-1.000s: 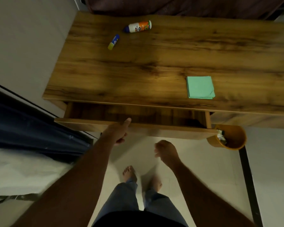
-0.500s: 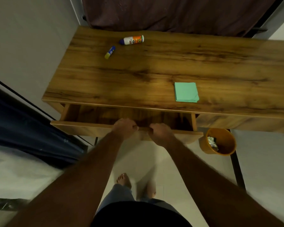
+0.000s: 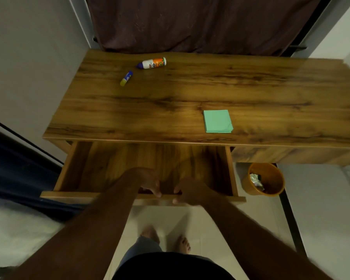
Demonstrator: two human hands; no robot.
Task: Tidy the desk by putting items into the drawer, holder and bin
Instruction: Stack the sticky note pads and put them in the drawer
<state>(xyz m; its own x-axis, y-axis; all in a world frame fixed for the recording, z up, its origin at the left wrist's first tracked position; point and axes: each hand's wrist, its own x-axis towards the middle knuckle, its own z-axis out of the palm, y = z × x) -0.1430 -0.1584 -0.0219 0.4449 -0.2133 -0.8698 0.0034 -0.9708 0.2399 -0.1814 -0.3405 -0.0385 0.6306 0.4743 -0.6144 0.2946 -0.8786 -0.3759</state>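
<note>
The wooden desk [image 3: 190, 93] has its left drawer [image 3: 113, 166] pulled far out, and the inside looks bare. My left hand [image 3: 148, 181] and my right hand [image 3: 190, 191] both grip the drawer's front panel near its middle. On the desktop lie a green pad of sticky notes [image 3: 217, 121] near the front edge, a white and orange glue bottle [image 3: 153, 63] at the back left, and a small blue and yellow glue stick [image 3: 126, 78] beside it. An orange bin [image 3: 271, 190] stands on the floor right of the drawer.
A dark curtain [image 3: 190, 23] hangs behind the desk. A white wall runs along the left, with dark blue fabric [image 3: 18, 168] and white bedding [image 3: 18, 229] below it. The bin holds crumpled wrappers [image 3: 256, 181]. My bare feet [image 3: 166, 239] stand on the pale tiled floor.
My right hand joined the left on the drawer front, and the two pulled the drawer from slightly open to far out.
</note>
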